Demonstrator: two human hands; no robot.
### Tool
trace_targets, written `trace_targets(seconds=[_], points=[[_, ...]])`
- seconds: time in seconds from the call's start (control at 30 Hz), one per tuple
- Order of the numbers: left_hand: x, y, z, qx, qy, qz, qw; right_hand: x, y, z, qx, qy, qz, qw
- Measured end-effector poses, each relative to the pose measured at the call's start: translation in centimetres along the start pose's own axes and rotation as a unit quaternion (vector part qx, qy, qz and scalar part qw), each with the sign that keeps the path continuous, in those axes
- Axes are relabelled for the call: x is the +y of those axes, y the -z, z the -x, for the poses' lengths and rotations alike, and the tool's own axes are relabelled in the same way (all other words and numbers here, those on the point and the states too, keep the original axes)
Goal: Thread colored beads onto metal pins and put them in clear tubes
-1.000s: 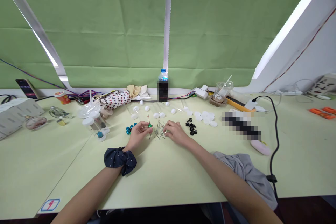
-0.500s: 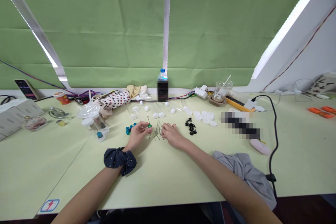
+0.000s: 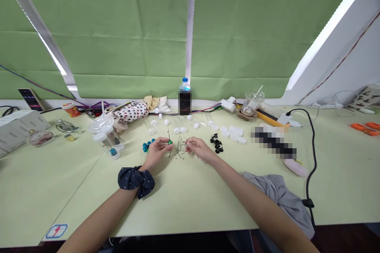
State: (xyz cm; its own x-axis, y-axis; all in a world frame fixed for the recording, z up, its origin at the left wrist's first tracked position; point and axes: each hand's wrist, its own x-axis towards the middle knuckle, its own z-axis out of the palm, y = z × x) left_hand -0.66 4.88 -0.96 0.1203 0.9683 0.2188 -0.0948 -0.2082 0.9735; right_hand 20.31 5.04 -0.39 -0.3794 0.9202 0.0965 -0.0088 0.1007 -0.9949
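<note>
My left hand (image 3: pixel 156 151) rests on the pale green table (image 3: pixel 184 197), fingers pinched on a small green bead (image 3: pixel 170 142) with a thin pin through it. A dark dotted scrunchie (image 3: pixel 135 180) sits on that wrist. My right hand (image 3: pixel 199 149) is just right of a loose pile of thin metal pins (image 3: pixel 179 147), fingers closed on one thin pin. Several blue beads (image 3: pixel 147 145) lie left of my left hand. Small black parts (image 3: pixel 217 144) lie to the right of my right hand.
White caps (image 3: pixel 234 133) are scattered behind the hands. A water bottle (image 3: pixel 184 99) stands at the back centre, plastic cups (image 3: pixel 104 130) at left, a clear cup (image 3: pixel 251 102) at back right. A grey cloth (image 3: pixel 276 193) and a black cable (image 3: pixel 310 158) lie at right.
My right hand has lifted slightly from the pin pile with a pin pinched in its fingers. My left hand has stayed in place with the green bead.
</note>
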Motion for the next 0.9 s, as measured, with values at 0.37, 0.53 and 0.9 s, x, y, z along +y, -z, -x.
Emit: trace_targets(seconds=[0.37,0.53,0.9], points=[[-0.5,0.1,0.0,-0.003,0.001,0.002,1.0,-0.6,1.3,0.1,-0.054,-0.086,-0.31,0.945],[-0.5,0.2,0.0,-0.006,0.002,0.004,1.0,-1.0,1.2,0.4,-0.078,-0.068,-0.337,0.936],[-0.3,0.1,-0.1,0.007,0.013,0.009,1.0,-0.6,0.9,0.3,-0.018,-0.048,-0.207,0.977]])
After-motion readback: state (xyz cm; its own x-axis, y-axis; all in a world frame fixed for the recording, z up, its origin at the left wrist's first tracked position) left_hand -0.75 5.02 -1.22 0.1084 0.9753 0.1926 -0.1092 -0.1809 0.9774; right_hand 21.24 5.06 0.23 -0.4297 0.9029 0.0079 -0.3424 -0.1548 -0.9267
